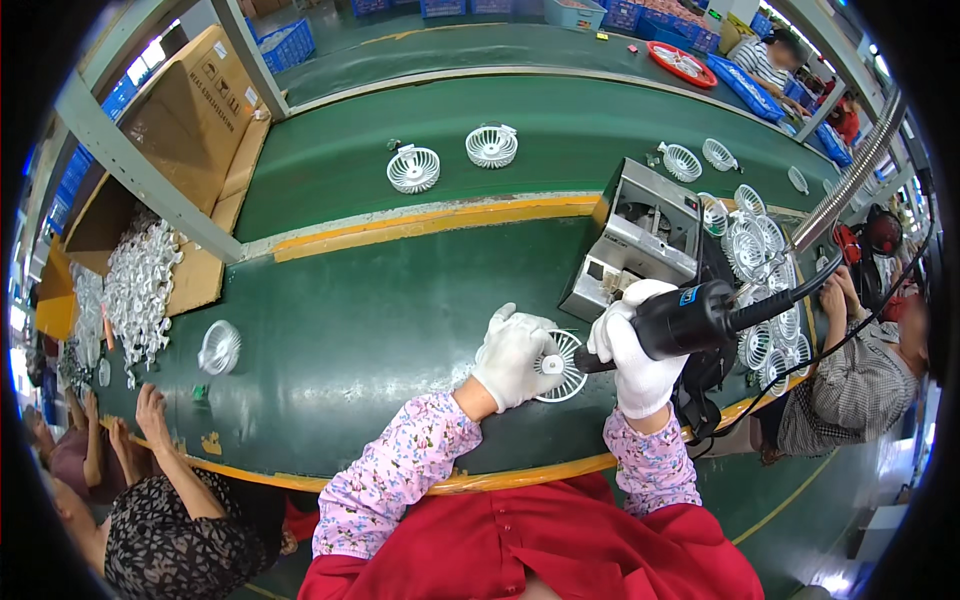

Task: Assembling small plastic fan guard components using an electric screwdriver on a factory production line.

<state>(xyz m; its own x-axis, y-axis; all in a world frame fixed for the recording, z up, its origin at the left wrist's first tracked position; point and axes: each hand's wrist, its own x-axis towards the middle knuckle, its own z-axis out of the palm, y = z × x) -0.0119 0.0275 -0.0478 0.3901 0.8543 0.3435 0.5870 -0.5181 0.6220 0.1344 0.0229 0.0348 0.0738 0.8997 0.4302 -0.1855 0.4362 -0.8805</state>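
near the frame's centre, the left hand [518, 355] pinched a white ribbed disc [570, 370] over the green surface [380, 310]; the right hand [640, 365] gripped a black power tool [685, 320].

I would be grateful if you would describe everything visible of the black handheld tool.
The black handheld tool has a thick, rounded body that looks like plastic, with a blue label and a black cable leaving its rear toward the upper right. The gloved right hand grips it near the dark nose, which points left toward the white ribbed disc. Whether nose and disc touch, or whether it is running, cannot be told.
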